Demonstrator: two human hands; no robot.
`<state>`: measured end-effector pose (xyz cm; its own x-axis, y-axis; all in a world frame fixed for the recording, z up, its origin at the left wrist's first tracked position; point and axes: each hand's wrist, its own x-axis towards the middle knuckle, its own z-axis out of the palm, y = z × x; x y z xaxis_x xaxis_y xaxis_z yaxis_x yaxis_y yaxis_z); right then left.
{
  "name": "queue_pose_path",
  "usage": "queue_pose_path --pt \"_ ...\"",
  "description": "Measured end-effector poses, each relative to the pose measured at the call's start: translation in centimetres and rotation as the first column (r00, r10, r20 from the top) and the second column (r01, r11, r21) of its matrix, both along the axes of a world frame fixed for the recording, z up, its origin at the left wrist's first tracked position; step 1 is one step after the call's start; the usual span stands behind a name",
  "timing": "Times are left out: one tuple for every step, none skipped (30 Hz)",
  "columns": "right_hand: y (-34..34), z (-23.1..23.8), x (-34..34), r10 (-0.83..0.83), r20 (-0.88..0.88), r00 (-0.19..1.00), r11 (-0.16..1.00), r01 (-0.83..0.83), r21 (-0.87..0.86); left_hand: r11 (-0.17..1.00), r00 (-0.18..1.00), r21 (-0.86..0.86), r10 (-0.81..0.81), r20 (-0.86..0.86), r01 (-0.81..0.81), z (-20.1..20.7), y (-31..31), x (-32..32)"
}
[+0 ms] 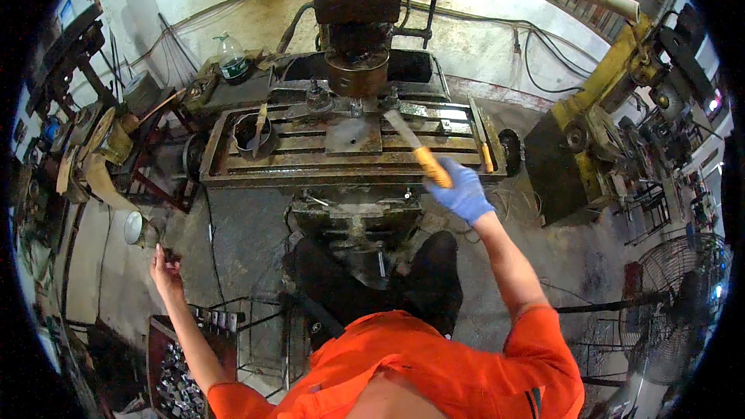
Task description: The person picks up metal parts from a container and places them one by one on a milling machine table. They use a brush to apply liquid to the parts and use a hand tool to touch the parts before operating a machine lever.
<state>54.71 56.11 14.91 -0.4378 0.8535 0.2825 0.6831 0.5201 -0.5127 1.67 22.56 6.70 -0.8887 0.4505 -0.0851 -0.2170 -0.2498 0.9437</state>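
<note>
My right hand [459, 190], in a blue glove, is closed round the yellow handle of a flat file [406, 132]. The file's grey blade points up and left over the slotted table [295, 163] of a milling machine. Below its spindle [357, 70] lies a flat metal plate [353, 138] with a small dark hole. My bare left hand [167, 268] is held out at the left, its fingers apart, and I see nothing clearly in it. A pale round cup [133, 227] shows just beyond that hand.
A dark pot [254, 143] with a brush [261, 120] stands on the table's left end. Another yellow-handled tool [487, 157] lies at its right end. A bin [157, 349] of small metal pieces sits lower left, a caged fan [667, 310] lower right, and a yellow machine [570, 147] at right.
</note>
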Motion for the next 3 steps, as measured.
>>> queue_pose_path --pt "0.0 1.2 -1.3 0.005 0.362 0.932 0.999 0.013 -0.047 0.997 0.997 0.008 0.072 0.01 -0.072 -0.3 1.2 0.8" --pt "0.5 1.4 -2.5 -0.001 0.51 0.86 0.998 0.037 -0.06 0.999 1.0 -0.032 0.02 0.023 -0.02 -0.4 1.7 0.7" --pt "1.5 1.6 -3.8 0.033 0.605 0.796 0.986 0.073 -0.15 0.997 0.999 -0.072 -0.033 0.036 0.035 -0.5 2.2 0.6"
